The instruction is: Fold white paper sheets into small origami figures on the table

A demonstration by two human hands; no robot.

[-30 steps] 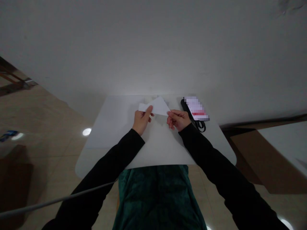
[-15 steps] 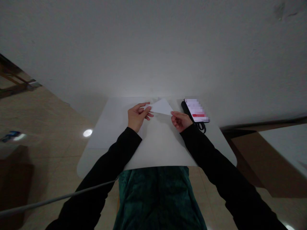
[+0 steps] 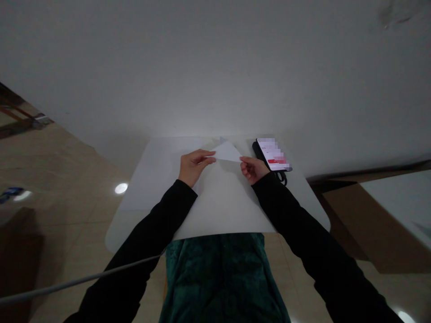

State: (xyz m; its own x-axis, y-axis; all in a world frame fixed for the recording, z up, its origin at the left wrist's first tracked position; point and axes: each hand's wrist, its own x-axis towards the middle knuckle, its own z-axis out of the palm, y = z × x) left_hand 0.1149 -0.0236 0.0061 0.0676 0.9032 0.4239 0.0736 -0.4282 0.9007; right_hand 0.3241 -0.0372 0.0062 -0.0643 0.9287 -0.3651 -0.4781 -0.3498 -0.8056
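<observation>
A small folded piece of white paper (image 3: pixel 228 151), roughly triangular with its peak pointing away from me, is stretched between my two hands above the white table (image 3: pixel 222 211). My left hand (image 3: pixel 194 166) pinches its left end between thumb and fingers. At the right corner, my right hand (image 3: pixel 253 169) grips it with thumb and forefinger, the other fingers curled underneath. Flat under and beside my left hand lie larger white sheets (image 3: pixel 151 175) of paper.
A phone (image 3: pixel 273 154) with a lit screen rests at the table's back right, a black cable (image 3: pixel 282 178) beside it. The wall (image 3: pixel 215 67) borders the table's far edge. A grey cord (image 3: pixel 81 280) crosses my left sleeve. Brown cardboard (image 3: pixel 373 229) stands at right.
The fingers of my left hand have shifted their grip on the paper's left end, now with thumb and fingers drawn closer together. My right hand holds its corner as before.
</observation>
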